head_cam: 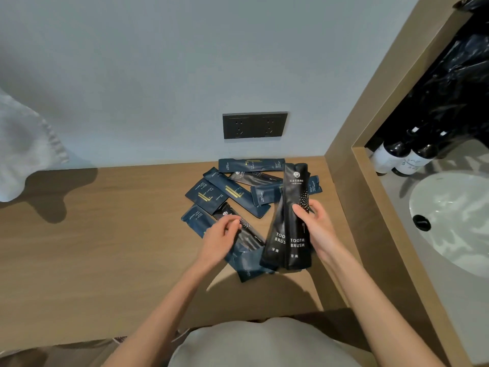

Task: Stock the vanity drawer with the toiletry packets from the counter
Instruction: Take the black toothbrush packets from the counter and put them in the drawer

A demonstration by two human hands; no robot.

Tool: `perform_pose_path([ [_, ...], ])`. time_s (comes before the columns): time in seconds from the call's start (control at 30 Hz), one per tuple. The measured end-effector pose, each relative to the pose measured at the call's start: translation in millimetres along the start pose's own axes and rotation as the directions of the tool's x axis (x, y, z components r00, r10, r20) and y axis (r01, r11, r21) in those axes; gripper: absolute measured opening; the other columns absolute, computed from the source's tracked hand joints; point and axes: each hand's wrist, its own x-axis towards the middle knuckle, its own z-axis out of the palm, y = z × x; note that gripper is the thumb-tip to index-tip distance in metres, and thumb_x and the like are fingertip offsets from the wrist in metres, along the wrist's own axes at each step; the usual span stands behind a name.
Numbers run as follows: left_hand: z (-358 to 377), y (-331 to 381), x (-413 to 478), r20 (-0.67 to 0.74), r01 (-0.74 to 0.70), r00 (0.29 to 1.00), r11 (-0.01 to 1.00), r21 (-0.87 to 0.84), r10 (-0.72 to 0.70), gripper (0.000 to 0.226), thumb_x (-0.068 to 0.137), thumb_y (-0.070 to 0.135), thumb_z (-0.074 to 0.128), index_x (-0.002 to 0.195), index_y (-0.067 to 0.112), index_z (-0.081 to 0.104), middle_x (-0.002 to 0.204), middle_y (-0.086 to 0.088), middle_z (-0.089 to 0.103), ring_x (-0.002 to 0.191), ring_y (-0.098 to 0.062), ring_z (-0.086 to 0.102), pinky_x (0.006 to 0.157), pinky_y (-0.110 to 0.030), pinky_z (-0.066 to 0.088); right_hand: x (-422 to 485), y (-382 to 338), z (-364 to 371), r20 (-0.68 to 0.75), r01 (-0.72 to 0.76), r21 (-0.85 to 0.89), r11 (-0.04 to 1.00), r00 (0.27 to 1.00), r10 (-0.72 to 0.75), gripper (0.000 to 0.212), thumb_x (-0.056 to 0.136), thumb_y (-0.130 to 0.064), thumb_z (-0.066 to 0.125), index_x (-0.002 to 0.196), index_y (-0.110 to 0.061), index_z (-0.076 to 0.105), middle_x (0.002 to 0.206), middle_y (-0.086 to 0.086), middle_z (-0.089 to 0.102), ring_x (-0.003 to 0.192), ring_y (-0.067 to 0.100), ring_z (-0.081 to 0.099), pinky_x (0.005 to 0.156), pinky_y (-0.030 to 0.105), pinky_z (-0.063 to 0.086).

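Currently, the step in hand is collection: packets are being gathered off the counter [105, 247] for transfer to the vanity drawer, which is not in view. The stock lies in a loose, overlapping heap near the back right corner of the counter, below the wall socket [254, 125] and just beside the wooden partition that separates the counter from the basin [455, 218]. The right hand [315, 226] holds two toothbrush packets [293, 186] side by side, nearly upright above the heap. Its grip is closed around their middle, with the thumb across the printed face. The left hand [219, 239] is down at the front edge of the heap. Its grip is narrow, fingertips curled onto a third black packet [250, 234] that lies flat across several blue packets [232, 193]. Judgement: the task is at an early stage, since most packets are not yet collected. The next move calls for lifting the black packet clear without dragging the blue ones beneath it, then aligning it with the pair in the right hand. The packet faces look slick, so a stack held at mid-length may fan out or slip; a firm pinch is advised.
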Motion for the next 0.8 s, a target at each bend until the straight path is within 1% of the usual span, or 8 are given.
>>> perform_pose_path([
  [0.07,-5,-16,20,0.041,-0.132,0.991,0.929,0.346,0.126,0.037,0.094,0.034,0.05,0.129,0.022,0.052,0.123,0.0,0.06,0.109,-0.015,0.056,0.094,-0.037,0.05,0,2,-14,-0.046,0.025,-0.035,0.999,0.999,-0.026,0.017,0.091,-0.02,0.062,0.104,-0.014,0.054,0.098,0.008,0.072,0.078,0.02,0.071,0.065,0.032,0.054],
  [0.17,-10,-26,51,0.28,-0.347,0.936,0.692,0.633,0.213,0.053,0.089,0.042,0.056,0.138,0.025,0.041,0.141,-0.004,0.044,0.129,-0.028,0.037,0.105,-0.047,0.038,-1,4,-29,-0.085,0.043,-0.096,0.994,0.995,-0.051,0.014,0.091,-0.021,0.062,0.101,-0.018,0.053,0.101,0.009,0.07,0.086,0.023,0.069,0.073,0.036,0.056],
  [0.27,-8,-24,72,0.448,-0.486,0.872,0.467,0.739,0.198,0.065,0.082,0.042,0.064,0.139,0.027,0.037,0.142,-0.004,0.039,0.132,-0.028,0.03,0.106,-0.044,0.033,-4,4,-36,-0.088,0.053,-0.18,0.982,0.994,-0.069,0.021,0.091,-0.022,0.062,0.108,-0.015,0.053,0.102,0.005,0.069,0.089,0.021,0.068,0.072,0.034,0.055],
  [0.37,0,-19,84,0.514,-0.548,0.836,0.322,0.772,0.19,0.07,0.076,0.042,0.071,0.136,0.027,0.039,0.138,-0.005,0.039,0.129,-0.026,0.032,0.108,-0.041,0.028,-6,5,-40,-0.081,0.065,-0.206,0.976,0.993,-0.083,0.024,0.091,-0.021,0.061,0.112,-0.011,0.054,0.103,0.002,0.068,0.09,0.017,0.068,0.067,0.027,0.054],
  [0.43,3,-18,90,0.537,-0.568,0.823,0.272,0.777,0.183,0.067,0.074,0.042,0.072,0.132,0.026,0.042,0.135,-0.006,0.04,0.127,-0.026,0.033,0.108,-0.039,0.027,-7,5,-43,-0.093,0.066,-0.219,0.973,0.992,-0.088,0.021,0.092,-0.02,0.061,0.11,-0.012,0.055,0.104,0.001,0.068,0.09,0.014,0.068,0.065,0.024,0.053],
  [0.53,5,-17,97,0.559,-0.576,0.817,0.257,0.776,0.143,0.063,0.072,0.045,0.073,0.125,0.024,0.045,0.131,-0.007,0.04,0.124,-0.026,0.033,0.107,-0.039,0.027,-9,6,-45,-0.111,0.061,-0.208,0.976,0.99,-0.085,0.017,0.091,-0.02,0.061,0.107,-0.014,0.055,0.105,0.002,0.068,0.093,0.017,0.067,0.069,0.026,0.054],
  [0.63,4,-15,98,0.573,-0.583,0.812,0.214,0.784,0.111,0.063,0.075,0.049,0.069,0.127,0.023,0.043,0.132,-0.007,0.041,0.126,-0.027,0.032,0.107,-0.043,0.023,-10,6,-46,-0.124,0.057,-0.204,0.977,0.989,-0.084,0.017,0.091,-0.02,0.061,0.106,-0.014,0.056,0.104,0.003,0.068,0.092,0.016,0.067,0.069,0.026,0.054],
  [0.8,-4,-6,95,0.568,-0.607,0.79,0.157,0.779,0.233,0.044,0.088,0.038,0.057,0.125,0.02,0.039,0.122,0.001,0.057,0.116,-0.025,0.042,0.107,-0.043,0.017,-13,0,-47,-0.126,0.072,-0.18,0.981,0.987,-0.096,0.02,0.092,-0.019,0.061,0.109,-0.011,0.056,0.102,0.003,0.069,0.086,0.014,0.068,0.063,0.02,0.054],
])
